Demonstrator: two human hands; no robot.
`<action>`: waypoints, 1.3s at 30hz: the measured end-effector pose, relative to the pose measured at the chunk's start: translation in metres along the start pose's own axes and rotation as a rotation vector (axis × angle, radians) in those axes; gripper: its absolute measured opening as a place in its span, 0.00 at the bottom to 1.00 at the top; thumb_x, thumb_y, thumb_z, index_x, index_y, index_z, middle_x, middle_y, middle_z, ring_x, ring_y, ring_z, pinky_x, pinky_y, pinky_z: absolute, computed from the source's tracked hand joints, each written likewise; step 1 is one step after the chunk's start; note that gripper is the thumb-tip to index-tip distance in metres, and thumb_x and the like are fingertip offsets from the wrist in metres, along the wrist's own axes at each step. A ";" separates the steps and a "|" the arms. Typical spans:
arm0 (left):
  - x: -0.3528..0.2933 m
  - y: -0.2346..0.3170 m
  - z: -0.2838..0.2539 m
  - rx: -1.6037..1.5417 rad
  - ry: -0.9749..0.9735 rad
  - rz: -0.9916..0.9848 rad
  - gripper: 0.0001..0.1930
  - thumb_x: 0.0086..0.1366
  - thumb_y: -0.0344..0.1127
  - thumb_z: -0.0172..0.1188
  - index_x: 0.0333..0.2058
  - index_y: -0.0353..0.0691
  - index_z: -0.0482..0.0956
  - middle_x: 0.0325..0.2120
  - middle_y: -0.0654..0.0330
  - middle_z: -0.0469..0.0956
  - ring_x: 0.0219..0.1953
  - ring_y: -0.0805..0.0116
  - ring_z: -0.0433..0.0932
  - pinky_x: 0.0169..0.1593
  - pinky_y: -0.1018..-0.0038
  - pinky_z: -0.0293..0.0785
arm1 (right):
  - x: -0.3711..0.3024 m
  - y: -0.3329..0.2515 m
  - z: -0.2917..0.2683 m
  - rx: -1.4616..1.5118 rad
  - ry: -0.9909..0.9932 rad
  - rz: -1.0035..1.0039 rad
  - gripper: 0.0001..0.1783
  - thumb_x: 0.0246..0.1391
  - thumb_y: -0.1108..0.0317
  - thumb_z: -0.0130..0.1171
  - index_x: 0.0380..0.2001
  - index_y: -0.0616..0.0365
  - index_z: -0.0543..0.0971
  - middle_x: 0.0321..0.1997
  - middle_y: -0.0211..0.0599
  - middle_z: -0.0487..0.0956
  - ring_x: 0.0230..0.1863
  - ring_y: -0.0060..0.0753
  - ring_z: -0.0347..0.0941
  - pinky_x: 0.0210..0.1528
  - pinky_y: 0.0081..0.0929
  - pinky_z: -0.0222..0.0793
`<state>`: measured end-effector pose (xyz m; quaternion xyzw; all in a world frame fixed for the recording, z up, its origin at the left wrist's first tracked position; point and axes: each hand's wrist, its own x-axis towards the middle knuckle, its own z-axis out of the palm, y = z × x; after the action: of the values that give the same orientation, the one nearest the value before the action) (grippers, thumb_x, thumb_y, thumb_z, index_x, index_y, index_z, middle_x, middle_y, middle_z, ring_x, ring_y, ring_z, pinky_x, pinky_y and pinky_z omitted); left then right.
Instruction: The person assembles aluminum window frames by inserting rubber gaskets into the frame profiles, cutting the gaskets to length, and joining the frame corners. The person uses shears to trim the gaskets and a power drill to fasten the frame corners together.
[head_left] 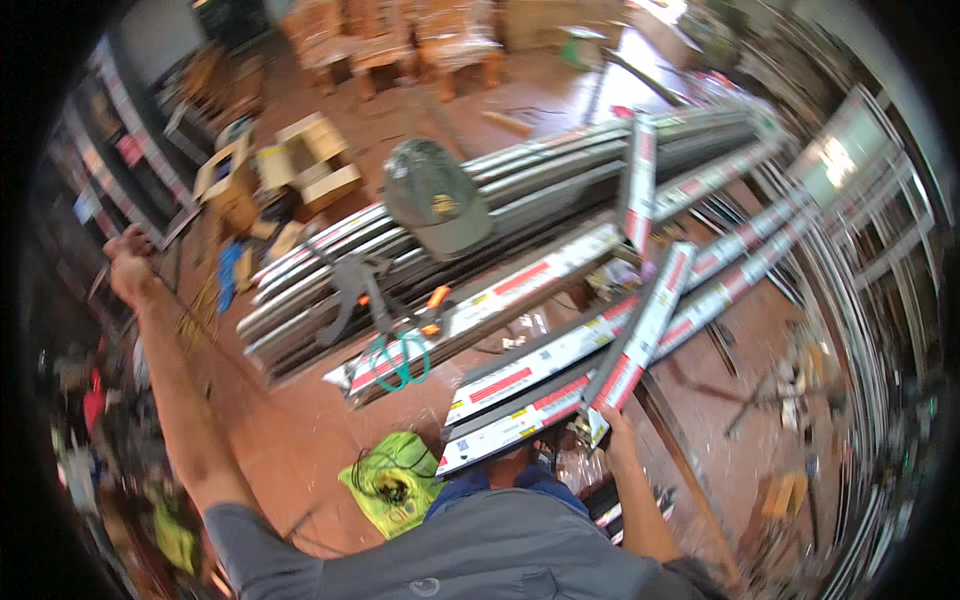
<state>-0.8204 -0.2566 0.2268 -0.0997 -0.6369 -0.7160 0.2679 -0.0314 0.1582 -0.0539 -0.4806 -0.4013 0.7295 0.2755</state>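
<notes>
My right hand (618,440) grips the near end of a short metal profile (650,325) covered in white and red film. That profile lies slanted across two long film-covered profiles (540,370) in front of me. Far out to the left, my left hand (130,268) is raised with its fingers curled; blur hides what they hold, if anything. A dark cap (432,195) rests on the stack of long profiles (520,165) beyond. Near the stack's left end lie a dark tool (352,295) with orange parts and a green cord loop (385,362).
Opened cardboard boxes (318,165) stand at the far left, and wooden chairs (450,45) at the back. A yellow-green bag (392,482) sits on the floor by my legs. Another short profile (640,180) crosses the stack. Long metal lengths (850,330) crowd the right side.
</notes>
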 end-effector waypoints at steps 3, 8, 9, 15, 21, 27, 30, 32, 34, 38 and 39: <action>-0.092 0.074 0.092 -0.545 -0.221 0.143 0.35 0.81 0.61 0.47 0.49 0.26 0.81 0.42 0.52 0.81 0.42 0.64 0.76 0.53 0.69 0.73 | -0.015 -0.019 0.029 0.033 0.131 0.025 0.37 0.60 0.56 0.69 0.64 0.68 0.70 0.56 0.45 0.81 0.52 0.38 0.81 0.56 0.37 0.77; -0.325 0.057 0.100 -0.443 -0.855 0.194 0.33 0.82 0.56 0.44 0.40 0.25 0.83 0.42 0.46 0.84 0.50 0.53 0.81 0.58 0.58 0.73 | -0.009 -0.011 0.039 0.069 0.220 0.050 0.69 0.57 0.46 0.74 0.79 0.76 0.40 0.70 0.66 0.70 0.61 0.47 0.79 0.57 0.40 0.79; -0.358 0.065 0.089 -0.243 -1.011 0.306 0.33 0.82 0.56 0.45 0.39 0.27 0.84 0.42 0.46 0.85 0.50 0.52 0.82 0.57 0.57 0.74 | -0.014 -0.014 0.045 0.051 0.294 0.038 0.70 0.56 0.43 0.74 0.79 0.76 0.40 0.73 0.67 0.67 0.65 0.48 0.76 0.61 0.40 0.77; -0.461 0.031 -0.014 0.189 -1.188 0.375 0.17 0.73 0.46 0.62 0.44 0.35 0.86 0.49 0.48 0.84 0.59 0.45 0.78 0.66 0.51 0.66 | -0.009 -0.025 0.046 0.040 0.373 0.077 0.75 0.52 0.37 0.76 0.79 0.73 0.39 0.75 0.66 0.64 0.68 0.52 0.73 0.64 0.48 0.74; -0.476 0.056 -0.033 0.199 -1.070 0.497 0.15 0.67 0.38 0.68 0.48 0.35 0.85 0.54 0.49 0.82 0.63 0.45 0.75 0.68 0.51 0.66 | -0.008 -0.033 0.059 0.162 0.379 -0.098 0.60 0.56 0.42 0.75 0.72 0.78 0.58 0.61 0.64 0.78 0.53 0.47 0.83 0.50 0.40 0.82; -0.509 0.114 -0.039 0.092 -1.079 0.232 0.16 0.64 0.34 0.70 0.48 0.33 0.84 0.51 0.47 0.83 0.58 0.46 0.78 0.62 0.56 0.73 | -0.045 -0.037 0.080 0.055 0.517 -0.195 0.38 0.58 0.46 0.74 0.54 0.72 0.77 0.47 0.50 0.84 0.44 0.36 0.83 0.44 0.35 0.81; -0.537 0.138 -0.045 0.047 -1.120 0.112 0.15 0.62 0.31 0.71 0.47 0.33 0.85 0.47 0.48 0.84 0.52 0.48 0.81 0.57 0.60 0.76 | -0.057 -0.004 0.057 -0.088 0.550 -0.303 0.32 0.59 0.48 0.74 0.48 0.69 0.79 0.44 0.46 0.85 0.42 0.32 0.81 0.45 0.33 0.78; -0.554 0.146 -0.055 0.034 -1.128 0.053 0.13 0.62 0.28 0.71 0.46 0.33 0.85 0.44 0.48 0.85 0.47 0.50 0.83 0.53 0.62 0.78 | -0.088 -0.016 0.065 -0.172 0.536 -0.291 0.34 0.61 0.49 0.72 0.55 0.70 0.76 0.49 0.48 0.83 0.48 0.33 0.80 0.52 0.32 0.75; -0.574 0.151 -0.064 -0.009 -1.149 -0.028 0.12 0.61 0.27 0.70 0.44 0.33 0.86 0.41 0.49 0.86 0.42 0.52 0.85 0.50 0.63 0.80 | -0.102 -0.009 0.051 -0.118 0.450 -0.367 0.27 0.62 0.52 0.71 0.49 0.67 0.78 0.45 0.42 0.84 0.43 0.29 0.79 0.49 0.31 0.75; -0.598 0.164 -0.073 -0.062 -1.203 -0.035 0.10 0.63 0.25 0.70 0.42 0.32 0.86 0.39 0.50 0.86 0.39 0.58 0.85 0.45 0.68 0.80 | -0.117 -0.042 0.067 -0.104 0.308 -0.508 0.22 0.62 0.55 0.72 0.45 0.64 0.79 0.41 0.37 0.84 0.39 0.26 0.78 0.46 0.31 0.76; -0.603 0.168 -0.075 -0.081 -1.211 -0.062 0.10 0.63 0.25 0.70 0.43 0.31 0.86 0.39 0.50 0.86 0.37 0.60 0.85 0.43 0.69 0.80 | -0.109 -0.050 0.071 -0.145 0.275 -0.502 0.24 0.61 0.55 0.73 0.47 0.65 0.80 0.44 0.38 0.85 0.41 0.26 0.79 0.47 0.31 0.76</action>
<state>-0.2148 -0.1817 0.0668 -0.4809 -0.6510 -0.5631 -0.1669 -0.0536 0.0757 0.0560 -0.4788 -0.5175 0.5361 0.4642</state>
